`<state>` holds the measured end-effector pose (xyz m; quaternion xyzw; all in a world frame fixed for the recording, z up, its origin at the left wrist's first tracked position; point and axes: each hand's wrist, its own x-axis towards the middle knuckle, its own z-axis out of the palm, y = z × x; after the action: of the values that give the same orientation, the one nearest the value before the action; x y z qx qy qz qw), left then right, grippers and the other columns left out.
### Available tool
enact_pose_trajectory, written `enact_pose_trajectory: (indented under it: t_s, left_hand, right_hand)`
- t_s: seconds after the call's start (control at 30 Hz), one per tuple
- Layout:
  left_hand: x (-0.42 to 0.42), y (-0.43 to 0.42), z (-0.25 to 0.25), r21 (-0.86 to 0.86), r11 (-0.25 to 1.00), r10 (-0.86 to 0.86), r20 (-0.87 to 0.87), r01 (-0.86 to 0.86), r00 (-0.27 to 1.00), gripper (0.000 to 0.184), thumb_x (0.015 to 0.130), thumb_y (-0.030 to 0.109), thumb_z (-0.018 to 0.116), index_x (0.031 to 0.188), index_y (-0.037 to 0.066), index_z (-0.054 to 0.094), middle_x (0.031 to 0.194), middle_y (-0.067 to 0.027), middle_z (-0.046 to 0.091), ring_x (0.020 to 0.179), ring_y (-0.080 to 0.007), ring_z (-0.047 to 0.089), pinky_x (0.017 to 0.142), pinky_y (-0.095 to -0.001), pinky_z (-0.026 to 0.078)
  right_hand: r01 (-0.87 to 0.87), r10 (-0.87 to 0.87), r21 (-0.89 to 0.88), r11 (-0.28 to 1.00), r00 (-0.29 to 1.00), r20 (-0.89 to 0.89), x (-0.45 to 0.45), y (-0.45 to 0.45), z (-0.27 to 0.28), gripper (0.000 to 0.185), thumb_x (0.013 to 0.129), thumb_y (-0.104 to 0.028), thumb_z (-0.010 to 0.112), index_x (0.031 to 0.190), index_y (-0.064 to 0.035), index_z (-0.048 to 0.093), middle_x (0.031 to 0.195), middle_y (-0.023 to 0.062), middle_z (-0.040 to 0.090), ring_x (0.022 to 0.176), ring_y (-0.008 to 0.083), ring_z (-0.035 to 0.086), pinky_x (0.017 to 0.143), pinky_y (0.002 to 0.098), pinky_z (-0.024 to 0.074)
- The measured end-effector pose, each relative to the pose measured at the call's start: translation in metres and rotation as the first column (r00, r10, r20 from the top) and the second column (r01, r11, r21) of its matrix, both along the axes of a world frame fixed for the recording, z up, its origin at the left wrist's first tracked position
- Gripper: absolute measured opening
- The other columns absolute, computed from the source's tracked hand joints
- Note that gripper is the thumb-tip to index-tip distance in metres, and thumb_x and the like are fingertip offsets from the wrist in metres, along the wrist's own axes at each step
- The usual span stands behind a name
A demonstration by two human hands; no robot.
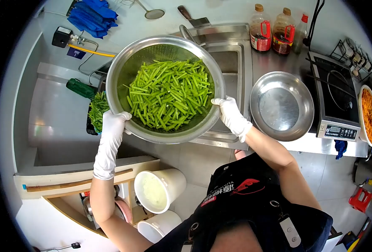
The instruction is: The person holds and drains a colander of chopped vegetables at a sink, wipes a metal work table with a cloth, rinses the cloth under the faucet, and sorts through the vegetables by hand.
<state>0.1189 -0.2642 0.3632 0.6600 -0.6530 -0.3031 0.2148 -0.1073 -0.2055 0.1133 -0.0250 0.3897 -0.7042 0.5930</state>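
A large metal colander with small holes in its wall is held up in front of me, over the left part of the sink. Inside it lies a heap of cut green stalks. My left hand, in a white glove, grips the rim at the lower left. On the opposite side, my right hand, also gloved, closes on the rim at the lower right. Part of the fingers of both hands is hidden by the rim. A wide, shallow metal bowl stands on the counter to the right.
The metal sink lies behind the colander. An induction cooker and a dish of orange shreds are at far right. Sauce bottles stand at the back. Leafy greens sit at left; white buckets stand below.
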Motion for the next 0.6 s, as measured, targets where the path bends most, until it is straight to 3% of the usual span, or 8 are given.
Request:
enact_pose_trajectory:
  t_s: [0.6]
  left_hand:
    - [-0.004,-0.008,0.012,0.027,0.999,-0.034,0.099,0.031,0.994,0.016,0.073,0.005,0.060,0.081,-0.009,0.058,0.063,-0.0106,0.057,0.041,-0.0149,0.050,0.035,-0.0239,0.042]
  right_hand:
    - [0.025,-0.027,0.039,0.999,0.998,0.049,0.007,-0.002,-0.002,0.025,0.072,0.004,0.063,0.096,0.0046,0.058,0.076,0.0100,0.059,0.062,0.0215,0.056,0.055,0.0350,0.0496]
